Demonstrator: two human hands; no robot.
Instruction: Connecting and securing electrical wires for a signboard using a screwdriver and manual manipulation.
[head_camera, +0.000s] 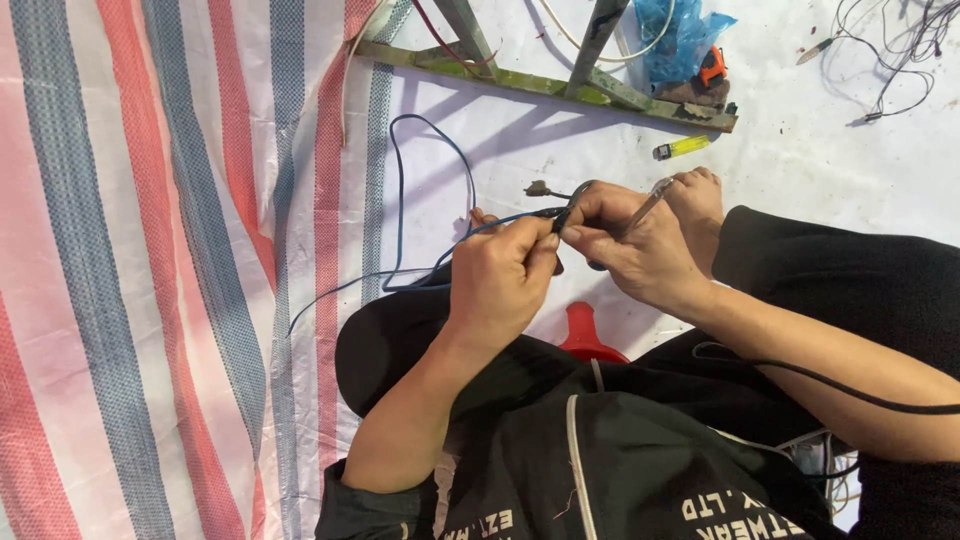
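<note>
1 striped tarp (150, 250) under white sheet (800, 170)

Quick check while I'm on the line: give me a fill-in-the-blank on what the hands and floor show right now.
1. The left hand pinches a thin ____ wire that loops over the sheet.
2. The lighter on the floor is ____.
3. The right hand holds a slim tool with a ____ handle.
4. The striped sheet lies on the person's ____ side.

Missing words: blue; yellow; clear; left
</note>
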